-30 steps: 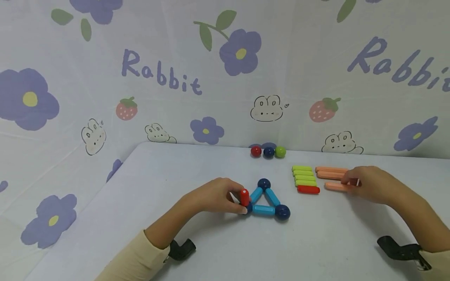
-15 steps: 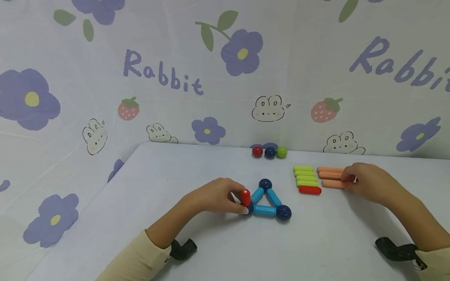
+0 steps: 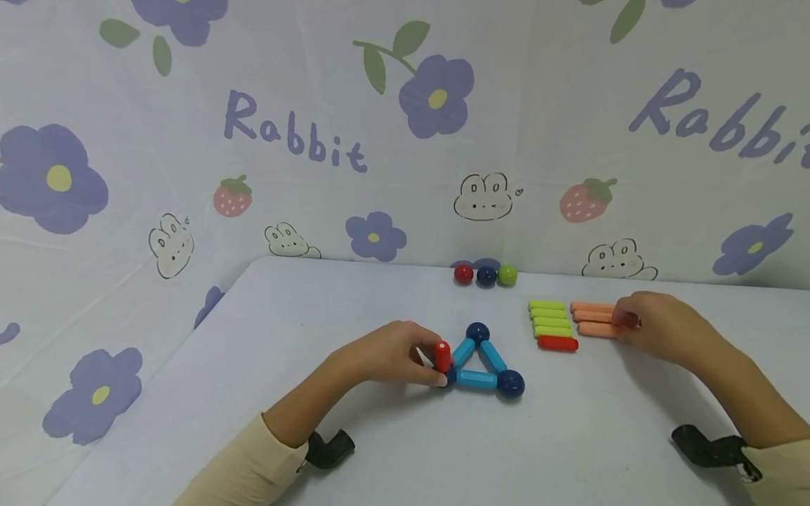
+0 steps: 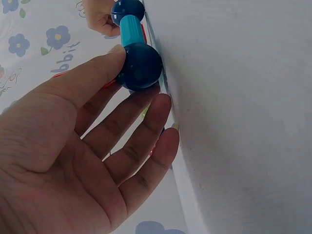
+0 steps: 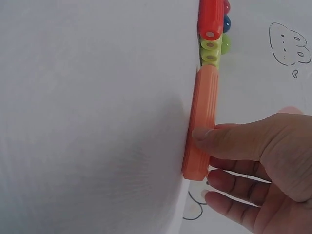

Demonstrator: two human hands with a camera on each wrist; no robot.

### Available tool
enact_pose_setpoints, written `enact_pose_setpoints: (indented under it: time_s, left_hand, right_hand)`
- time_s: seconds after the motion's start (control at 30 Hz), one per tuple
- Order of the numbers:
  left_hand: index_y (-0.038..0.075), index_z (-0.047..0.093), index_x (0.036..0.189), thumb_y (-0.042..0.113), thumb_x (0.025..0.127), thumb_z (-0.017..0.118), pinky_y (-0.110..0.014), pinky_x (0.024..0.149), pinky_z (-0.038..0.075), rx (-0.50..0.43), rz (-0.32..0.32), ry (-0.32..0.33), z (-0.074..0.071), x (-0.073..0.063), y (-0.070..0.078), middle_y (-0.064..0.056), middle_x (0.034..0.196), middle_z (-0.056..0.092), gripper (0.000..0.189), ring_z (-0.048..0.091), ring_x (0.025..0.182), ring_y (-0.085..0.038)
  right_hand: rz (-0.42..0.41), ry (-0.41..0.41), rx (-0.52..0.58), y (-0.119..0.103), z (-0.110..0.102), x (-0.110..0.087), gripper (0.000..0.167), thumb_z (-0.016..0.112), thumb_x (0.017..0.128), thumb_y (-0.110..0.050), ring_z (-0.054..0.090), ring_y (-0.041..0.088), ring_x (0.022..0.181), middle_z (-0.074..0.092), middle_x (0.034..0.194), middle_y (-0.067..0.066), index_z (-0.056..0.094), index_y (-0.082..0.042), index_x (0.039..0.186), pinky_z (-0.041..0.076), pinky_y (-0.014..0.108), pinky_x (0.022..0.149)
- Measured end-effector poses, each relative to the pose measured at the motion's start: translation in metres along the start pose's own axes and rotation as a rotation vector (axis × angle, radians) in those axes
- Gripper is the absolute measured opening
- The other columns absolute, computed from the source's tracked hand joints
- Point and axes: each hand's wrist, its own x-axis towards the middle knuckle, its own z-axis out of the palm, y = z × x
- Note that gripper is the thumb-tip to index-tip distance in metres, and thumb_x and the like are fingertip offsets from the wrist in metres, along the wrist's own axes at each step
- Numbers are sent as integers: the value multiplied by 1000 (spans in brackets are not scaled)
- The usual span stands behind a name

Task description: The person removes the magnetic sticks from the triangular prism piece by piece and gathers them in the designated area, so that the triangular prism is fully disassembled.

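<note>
A triangle of light blue rods (image 3: pixel 477 379) joined by dark blue balls lies mid-table. At its left corner my left hand (image 3: pixel 394 353) pinches the dark blue ball (image 4: pixel 141 68) between thumb and fingers. A red rod (image 3: pixel 442 356) stands upright on that ball. To the right, my right hand (image 3: pixel 664 329) grips the nearest orange rod (image 5: pixel 202 114), its thumb on the near side. That rod lies alongside two other orange rods (image 3: pixel 588 308), their right ends hidden by the hand.
Several yellow-green rods (image 3: pixel 549 316) lie in a row left of the orange ones, with a red rod (image 3: pixel 558 344) in front. At the table's back edge sit a red ball (image 3: pixel 463 274), a dark blue ball (image 3: pixel 486 276) and a green ball (image 3: pixel 508 275). A printed cloth hangs behind.
My right hand has slid the nearest orange rod backward and slightly left, up against the other two. My left hand keeps its hold on the corner ball.
</note>
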Motion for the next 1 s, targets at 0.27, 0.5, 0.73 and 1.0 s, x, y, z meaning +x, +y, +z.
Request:
enact_pose_setpoints:
  time_s: [0.27,0.5,0.73,1.0]
  left_hand:
    - [19,73,108,24,87,81,-24,74,55,12,-9,7,0,0,1,13,94,68,23,67,85,-8]
    - [20,73,106,23,87,81,-24,73,55,2,-7,8,0,0,0,12,94,69,21,67,84,-8]
    - [20,73,106,23,87,80,-25,75,55,-8,-7,4,0,0,0,12,96,69,20,67,85,-9]
    - [21,73,105,25,87,80,-25,75,55,-2,-20,3,1,1,-1,12,96,69,20,67,86,-9]
  right_hand:
    - [-21,17,-21,1,-3,1,12,79,79,0,53,24,74,59,76,1,72,-3,88,52,45,68]
    - [-27,22,-19,1,-4,1,12,78,79,0,52,24,73,58,75,1,71,-3,87,51,43,66]
    - [-26,20,8,-10,1,0,13,80,81,-4,55,26,77,63,80,3,73,-3,91,54,49,73]
    - [-110,-45,122,-40,5,-4,10,78,85,-11,54,17,75,61,79,-5,70,-10,92,51,35,68]
